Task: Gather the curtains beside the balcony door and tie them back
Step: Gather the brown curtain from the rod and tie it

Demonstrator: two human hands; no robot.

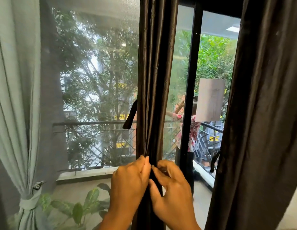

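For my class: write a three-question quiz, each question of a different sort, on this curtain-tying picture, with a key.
1. True or false: both hands, the left hand and the right hand, pinch the middle dark curtain.
2. Which curtain is already tied back? A) the pale green curtain B) the right dark curtain C) the middle dark curtain
3. Fill in: a loose dark tie strap hangs at the middle curtain's ____ edge.

Key: 1 true; 2 A; 3 left
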